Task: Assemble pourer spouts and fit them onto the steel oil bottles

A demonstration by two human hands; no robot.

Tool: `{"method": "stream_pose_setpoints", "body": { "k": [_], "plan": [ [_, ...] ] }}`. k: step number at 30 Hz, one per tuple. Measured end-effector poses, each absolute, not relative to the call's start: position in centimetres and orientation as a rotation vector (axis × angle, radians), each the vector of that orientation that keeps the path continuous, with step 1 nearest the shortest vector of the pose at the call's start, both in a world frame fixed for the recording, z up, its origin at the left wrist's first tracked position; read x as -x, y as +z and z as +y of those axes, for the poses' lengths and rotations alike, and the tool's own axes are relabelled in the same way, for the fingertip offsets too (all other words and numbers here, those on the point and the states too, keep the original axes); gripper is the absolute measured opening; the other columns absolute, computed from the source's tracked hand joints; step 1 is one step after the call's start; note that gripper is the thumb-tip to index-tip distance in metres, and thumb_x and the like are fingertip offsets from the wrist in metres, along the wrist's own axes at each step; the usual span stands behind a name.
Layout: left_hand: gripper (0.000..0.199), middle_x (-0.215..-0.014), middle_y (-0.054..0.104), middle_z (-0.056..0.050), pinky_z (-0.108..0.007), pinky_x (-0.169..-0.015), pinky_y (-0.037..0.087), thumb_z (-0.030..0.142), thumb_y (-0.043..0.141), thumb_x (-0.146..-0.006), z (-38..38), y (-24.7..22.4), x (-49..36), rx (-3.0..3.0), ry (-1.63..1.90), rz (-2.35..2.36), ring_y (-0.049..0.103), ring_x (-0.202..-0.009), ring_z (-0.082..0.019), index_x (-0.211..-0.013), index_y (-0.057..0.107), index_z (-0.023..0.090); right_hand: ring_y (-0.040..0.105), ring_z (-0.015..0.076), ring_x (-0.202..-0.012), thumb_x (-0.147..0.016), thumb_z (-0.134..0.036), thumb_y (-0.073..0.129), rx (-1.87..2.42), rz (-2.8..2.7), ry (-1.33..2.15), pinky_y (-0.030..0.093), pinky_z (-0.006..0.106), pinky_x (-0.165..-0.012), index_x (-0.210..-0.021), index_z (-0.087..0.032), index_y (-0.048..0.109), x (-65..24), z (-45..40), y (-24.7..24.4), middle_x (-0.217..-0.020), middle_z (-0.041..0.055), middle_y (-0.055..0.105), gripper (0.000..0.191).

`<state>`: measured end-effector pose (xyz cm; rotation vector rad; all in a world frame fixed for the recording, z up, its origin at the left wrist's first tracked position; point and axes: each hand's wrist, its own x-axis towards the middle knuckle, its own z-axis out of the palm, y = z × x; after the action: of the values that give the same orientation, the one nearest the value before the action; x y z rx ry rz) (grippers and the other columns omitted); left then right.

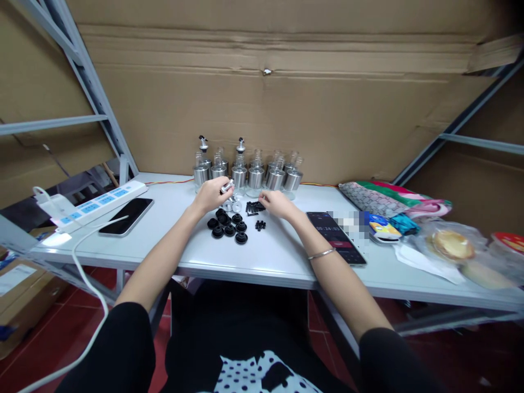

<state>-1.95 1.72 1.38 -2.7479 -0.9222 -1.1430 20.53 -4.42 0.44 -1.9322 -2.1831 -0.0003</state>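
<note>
My left hand [213, 194] is closed on a silver metal pourer spout [227, 186], held just above the table. Below it stand several silver-and-clear parts [233, 206], partly hidden by the fingers. My right hand [276, 203] has its fingertips pinched at a pile of small black sticks [254, 207]; whether a piece is between them is too small to tell. Closer to me lie several black ribbed stoppers [225, 225] and a cluster of tiny black caps [260, 225]. Behind both hands stand glass bottles with steel sleeves [256, 177], two of them topped with pourers [240, 145].
At the left lie a power strip [100, 204] with a white cable and a dark phone [126, 216]. Right of my forearm is a phone showing a timer [335, 237]. Farther right are a patterned cloth [388, 199], snack packs and wrapped food [452, 244]. Cardboard [286, 114] closes the back.
</note>
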Motion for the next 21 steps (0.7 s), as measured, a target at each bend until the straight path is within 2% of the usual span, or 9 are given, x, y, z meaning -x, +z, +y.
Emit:
{"method": "stream_pose_setpoints", "body": {
  "k": [6, 15, 21],
  "plan": [
    [0.024, -0.065, 0.047, 0.000, -0.027, -0.062, 0.032, 0.030, 0.043, -0.086, 1.69, 1.44, 1.96, 2.749, -1.106, -0.953, 0.043, -0.062, -0.015, -0.065, 0.034, 0.021, 0.064, 0.0201, -0.082, -0.092, -0.025, 0.046, 1.915, -2.126, -0.010, 0.037, 0.025, -0.067, -0.099, -0.017, 0.066, -21.08, -4.56, 1.01, -0.089, 0.0090, 0.073, 0.022],
    [0.024, -0.063, 0.047, 0.001, -0.026, -0.060, 0.031, 0.030, 0.045, -0.085, 1.97, 1.22, 1.88, 2.742, -1.138, -0.904, 0.042, -0.060, -0.013, -0.064, 0.039, 0.020, 0.062, 0.0179, -0.076, -0.090, -0.024, 0.050, 1.871, -2.099, 0.002, 0.036, 0.024, -0.065, -0.095, -0.017, 0.067, -21.27, -4.28, 0.50, -0.083, 0.0073, 0.072, 0.020],
    [0.025, -0.062, 0.045, 0.001, -0.026, -0.059, 0.031, 0.029, 0.045, -0.085, 2.19, 1.04, 1.91, 2.760, -1.125, -0.894, 0.040, -0.059, -0.013, -0.063, 0.036, 0.020, 0.060, 0.0160, -0.070, -0.087, -0.020, 0.053, 1.844, -2.107, 0.025, 0.036, 0.023, -0.063, -0.094, -0.016, 0.068, -21.62, -4.18, 0.54, -0.079, 0.0058, 0.071, 0.017]
  ]
}}
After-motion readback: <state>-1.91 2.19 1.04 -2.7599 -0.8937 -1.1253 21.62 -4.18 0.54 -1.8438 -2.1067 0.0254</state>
